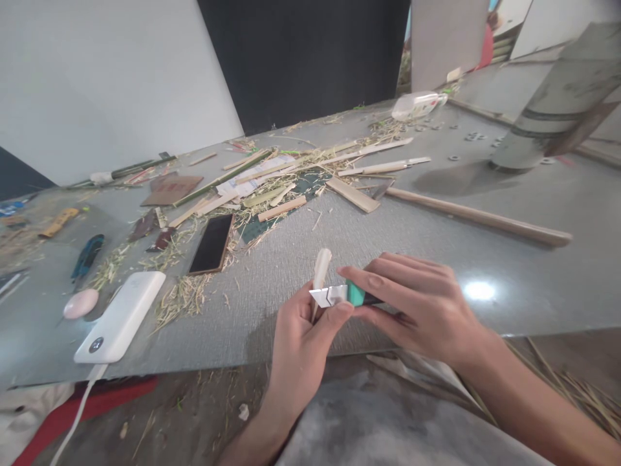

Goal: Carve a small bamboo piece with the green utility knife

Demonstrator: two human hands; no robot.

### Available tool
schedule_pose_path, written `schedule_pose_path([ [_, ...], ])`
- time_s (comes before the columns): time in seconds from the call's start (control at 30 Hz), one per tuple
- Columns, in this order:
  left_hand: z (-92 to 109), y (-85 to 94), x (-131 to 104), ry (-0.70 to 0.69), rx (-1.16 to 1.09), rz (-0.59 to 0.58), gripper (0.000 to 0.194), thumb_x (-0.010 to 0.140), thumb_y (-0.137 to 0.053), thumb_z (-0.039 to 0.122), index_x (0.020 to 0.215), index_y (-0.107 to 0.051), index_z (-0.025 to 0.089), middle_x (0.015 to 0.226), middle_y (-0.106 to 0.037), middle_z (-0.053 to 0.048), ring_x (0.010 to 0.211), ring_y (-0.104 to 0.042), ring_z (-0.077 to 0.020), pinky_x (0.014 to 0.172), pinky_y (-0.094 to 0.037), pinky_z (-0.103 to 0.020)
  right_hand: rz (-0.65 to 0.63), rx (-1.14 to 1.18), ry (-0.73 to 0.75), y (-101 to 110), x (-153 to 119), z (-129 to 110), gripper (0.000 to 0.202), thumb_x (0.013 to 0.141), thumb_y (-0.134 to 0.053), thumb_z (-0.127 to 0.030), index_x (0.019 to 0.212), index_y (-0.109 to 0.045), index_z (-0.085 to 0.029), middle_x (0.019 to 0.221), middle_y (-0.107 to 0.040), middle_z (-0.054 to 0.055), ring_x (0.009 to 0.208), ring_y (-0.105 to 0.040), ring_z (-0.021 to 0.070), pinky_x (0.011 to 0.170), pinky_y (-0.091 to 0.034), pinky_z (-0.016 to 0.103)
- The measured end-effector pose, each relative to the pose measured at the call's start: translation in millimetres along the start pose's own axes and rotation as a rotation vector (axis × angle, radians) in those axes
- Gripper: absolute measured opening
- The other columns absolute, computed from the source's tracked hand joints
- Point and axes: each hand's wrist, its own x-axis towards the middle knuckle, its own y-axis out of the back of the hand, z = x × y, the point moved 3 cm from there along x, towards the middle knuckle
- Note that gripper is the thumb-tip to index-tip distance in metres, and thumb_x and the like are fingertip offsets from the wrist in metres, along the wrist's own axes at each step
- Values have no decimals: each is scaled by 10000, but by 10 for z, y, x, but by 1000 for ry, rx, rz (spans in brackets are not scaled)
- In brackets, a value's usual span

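Observation:
My left hand [301, 340] is closed round a short pale strip of bamboo [321, 266], whose upper end sticks out above the fingers. In my right hand [420, 301] is a utility knife [356, 293] with a green and black handle. Its metal blade [323, 297] points left and lies across the strip, close to my left thumb. The left thumb tip reaches the knife near the green part. Both hands are above the front edge of the grey table. The lower part of the strip is hidden by the left hand.
Bamboo pieces [354, 194] and shavings [189, 301] litter the table. A phone [212, 244], a white power bank [120, 317] with a cable and a blue cutter [88, 256] lie left. At right are a long wooden stick [478, 215], a grey cylinder [553, 107] and a plastic bottle [416, 105].

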Motion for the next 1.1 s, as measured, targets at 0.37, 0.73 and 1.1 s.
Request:
schedule_pose_path([
  [0.37, 25, -17, -13, -4, 101, 79, 378, 967, -680, 515, 825, -577, 180, 647, -281, 67, 568, -206, -81, 503, -206, -231, 49, -124, 9, 6, -30, -13, 352, 963, -738, -287, 1274, -668, -139, 916, -691, 44, 741, -582, 145, 649, -414, 311],
  [0.73, 49, -33, 2, -19, 116, 125, 403, 963, -677, 509, 772, -542, 181, 663, -277, 55, 591, -225, -91, 510, -203, -247, 103, -191, 28, 32, 4, -52, 378, 943, -759, -277, 1273, -658, -123, 894, -702, 48, 714, -571, 150, 629, -405, 314],
  [1.1, 10, -21, 14, -88, -138, -50, 409, 1063, -497, 517, 829, -520, 182, 663, -322, 52, 570, -224, -88, 512, -190, -249, 93, -96, -28, 23, -6, 5, 351, 970, -721, -282, 1278, -642, -134, 870, -657, 29, 713, -538, 137, 638, -413, 283],
])
